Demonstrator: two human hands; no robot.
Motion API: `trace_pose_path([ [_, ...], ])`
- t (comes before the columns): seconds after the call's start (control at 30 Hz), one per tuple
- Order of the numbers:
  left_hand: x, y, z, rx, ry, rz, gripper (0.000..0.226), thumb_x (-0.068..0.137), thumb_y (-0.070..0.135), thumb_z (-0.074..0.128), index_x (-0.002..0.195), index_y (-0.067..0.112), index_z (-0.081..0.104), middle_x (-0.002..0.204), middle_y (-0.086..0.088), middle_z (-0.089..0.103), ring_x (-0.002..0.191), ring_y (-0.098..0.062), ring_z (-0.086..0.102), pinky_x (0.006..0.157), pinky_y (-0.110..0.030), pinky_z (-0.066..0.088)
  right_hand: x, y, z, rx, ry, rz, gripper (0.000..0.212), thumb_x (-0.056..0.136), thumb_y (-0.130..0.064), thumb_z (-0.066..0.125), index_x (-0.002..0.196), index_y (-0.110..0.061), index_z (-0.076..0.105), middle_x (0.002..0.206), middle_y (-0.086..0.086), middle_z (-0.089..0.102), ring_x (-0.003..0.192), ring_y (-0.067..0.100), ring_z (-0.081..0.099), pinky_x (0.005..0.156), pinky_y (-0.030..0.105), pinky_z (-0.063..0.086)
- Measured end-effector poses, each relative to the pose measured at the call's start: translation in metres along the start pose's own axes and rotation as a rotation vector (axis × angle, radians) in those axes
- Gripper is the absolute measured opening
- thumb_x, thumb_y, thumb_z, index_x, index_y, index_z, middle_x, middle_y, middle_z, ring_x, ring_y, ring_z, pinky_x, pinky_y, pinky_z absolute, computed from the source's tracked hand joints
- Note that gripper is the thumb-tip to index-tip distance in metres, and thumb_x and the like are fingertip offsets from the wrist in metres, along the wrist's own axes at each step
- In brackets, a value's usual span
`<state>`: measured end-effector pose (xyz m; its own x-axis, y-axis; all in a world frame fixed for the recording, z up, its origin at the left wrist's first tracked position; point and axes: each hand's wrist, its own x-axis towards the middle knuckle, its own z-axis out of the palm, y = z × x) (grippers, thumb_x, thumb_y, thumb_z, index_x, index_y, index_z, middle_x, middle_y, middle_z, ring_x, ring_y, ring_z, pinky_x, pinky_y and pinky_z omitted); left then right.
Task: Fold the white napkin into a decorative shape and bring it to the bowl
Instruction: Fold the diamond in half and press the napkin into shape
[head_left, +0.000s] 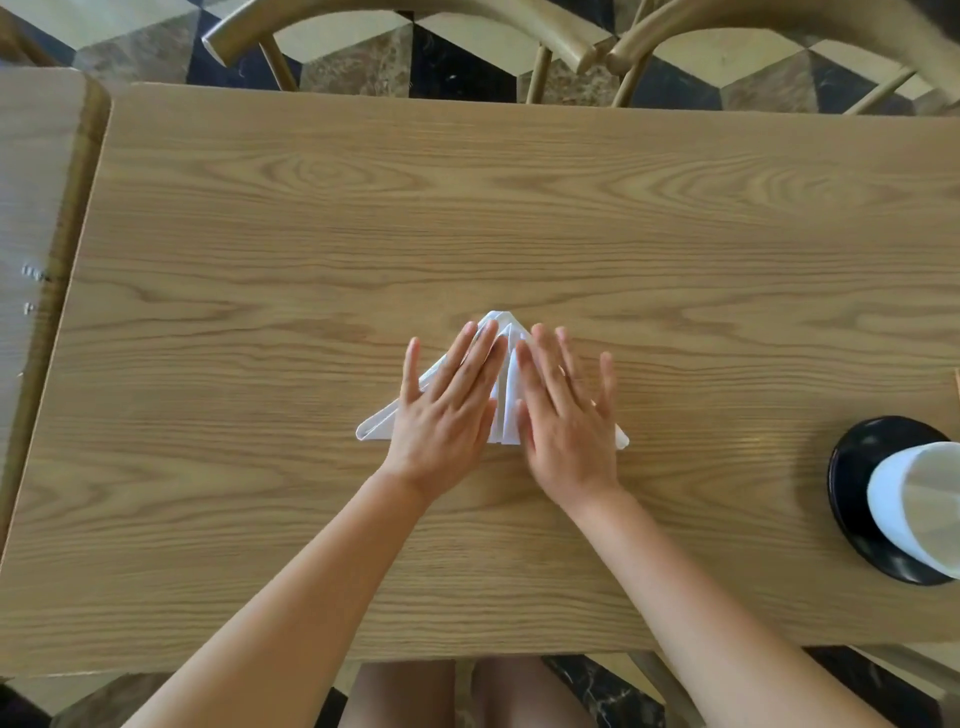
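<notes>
Your left hand and right hand press flat, fingers spread wide, on the triangular white napkin. The bowl sits well apart at the table's right edge.

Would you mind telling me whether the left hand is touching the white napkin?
Touching. The head view shows the left hand lying flat, fingers spread, on the folded white napkin.

A white folded paper napkin shows between the fingers. The light wooden table has wavy brown grain. Right of the fingers, a glossy black round saucer carries a white cup.
</notes>
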<state>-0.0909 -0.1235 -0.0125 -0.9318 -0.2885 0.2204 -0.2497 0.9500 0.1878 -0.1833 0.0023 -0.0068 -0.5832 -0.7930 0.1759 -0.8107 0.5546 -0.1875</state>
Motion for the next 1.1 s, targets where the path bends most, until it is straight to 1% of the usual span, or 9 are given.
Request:
trace_pose_path([
  [0.17, 0.006, -0.013, 0.016, -0.055, -0.161, -0.036, 0.052, 0.095, 0.028, 0.033, 0.145, 0.013, 0.032, 0.153, -0.001, 0.026, 0.141, -0.016, 0.024, 0.112, -0.048, 0.023, 0.008, 0.009, 0.015, -0.033, -0.233, -0.004, 0.054, 0.095, -0.033, 0.026, 0.145, -0.01, 0.026, 0.153, 0.002, 0.024, 0.141, 0.017, 0.019, 0.112, 0.05, 0.02],
  [0.3, 0.007, -0.009, 0.017, -0.05, -0.219, -0.092, 0.055, 0.093, 0.032, 0.03, 0.146, 0.016, 0.03, 0.154, 0.001, 0.027, 0.142, -0.017, 0.022, 0.113, -0.044, 0.018, 0.008, 0.008, 0.017, -0.038, -0.274, 0.018, 0.058, 0.093, -0.034, 0.025, 0.146, -0.012, 0.023, 0.154, 0.001, 0.022, 0.141, 0.017, 0.02, 0.113, 0.047, 0.02],
  [0.43, 0.007, -0.009, 0.01, 0.008, -0.25, -0.091, 0.056, 0.093, 0.035, 0.03, 0.146, 0.017, 0.026, 0.155, -0.002, 0.024, 0.142, -0.017, 0.02, 0.113, -0.048, 0.012, 0.012, 0.006, 0.01, -0.031, -0.295, 0.007, 0.056, 0.093, -0.035, 0.025, 0.144, -0.012, 0.027, 0.154, 0.001, 0.022, 0.142, 0.017, 0.019, 0.113, 0.052, 0.02],
  [0.53, -0.018, -0.015, 0.002, 0.027, -0.221, -0.181, 0.057, 0.093, 0.039, 0.029, 0.147, 0.019, 0.025, 0.156, -0.004, 0.019, 0.143, -0.018, 0.014, 0.113, -0.053, 0.004, -0.002, 0.016, 0.003, -0.058, -0.265, -0.014, 0.052, 0.095, -0.035, 0.028, 0.144, -0.019, 0.029, 0.154, -0.002, 0.02, 0.143, 0.017, 0.013, 0.113, 0.056, 0.008],
  [0.67, -0.048, -0.025, -0.002, 0.003, -0.2, -0.207, 0.054, 0.093, 0.041, 0.03, 0.144, 0.022, 0.036, 0.154, -0.007, 0.023, 0.142, -0.022, 0.018, 0.11, -0.047, 0.017, -0.019, 0.032, 0.0, -0.055, -0.284, -0.027, 0.054, 0.094, -0.036, 0.031, 0.146, -0.025, 0.024, 0.154, -0.004, 0.018, 0.142, 0.017, 0.015, 0.112, 0.054, 0.011],
  [0.83, -0.044, -0.025, -0.003, -0.006, -0.276, -0.232, 0.056, 0.092, 0.043, 0.03, 0.144, 0.025, 0.033, 0.153, -0.005, 0.027, 0.141, -0.022, 0.018, 0.11, -0.044, 0.016, -0.014, 0.033, 0.002, -0.027, -0.347, -0.003, 0.057, 0.092, -0.036, 0.031, 0.146, -0.024, 0.023, 0.155, -0.002, 0.019, 0.142, 0.019, 0.017, 0.112, 0.053, 0.015],
  [0.9, -0.045, -0.025, -0.005, 0.015, -0.316, -0.218, 0.057, 0.092, 0.046, 0.028, 0.145, 0.026, 0.03, 0.154, -0.005, 0.025, 0.142, -0.02, 0.014, 0.111, -0.045, 0.012, -0.014, 0.032, -0.002, -0.016, -0.361, -0.002, 0.056, 0.092, -0.037, 0.029, 0.146, -0.024, 0.022, 0.154, -0.001, 0.019, 0.142, 0.02, 0.019, 0.111, 0.055, 0.019],
  [1.0, -0.044, -0.02, -0.011, 0.057, -0.292, -0.261, 0.061, 0.093, 0.052, 0.022, 0.147, 0.025, 0.022, 0.157, -0.003, 0.014, 0.144, -0.017, 0.007, 0.112, -0.052, -0.01, -0.015, 0.031, -0.006, 0.008, -0.332, 0.0, 0.057, 0.092, -0.041, 0.029, 0.146, -0.023, 0.021, 0.154, 0.005, 0.019, 0.141, 0.022, 0.019, 0.11, 0.055, 0.021],
  [1.1, -0.032, 0.005, -0.016, -0.007, -0.213, -0.201, 0.059, 0.095, 0.049, 0.02, 0.148, 0.025, 0.019, 0.157, -0.004, 0.011, 0.145, -0.019, 0.009, 0.111, -0.056, -0.011, -0.026, 0.031, -0.013, 0.068, -0.206, 0.215, 0.06, 0.09, -0.043, 0.036, 0.142, -0.015, 0.031, 0.144, 0.015, 0.04, 0.131, 0.032, 0.038, 0.101, 0.051, 0.036],
])
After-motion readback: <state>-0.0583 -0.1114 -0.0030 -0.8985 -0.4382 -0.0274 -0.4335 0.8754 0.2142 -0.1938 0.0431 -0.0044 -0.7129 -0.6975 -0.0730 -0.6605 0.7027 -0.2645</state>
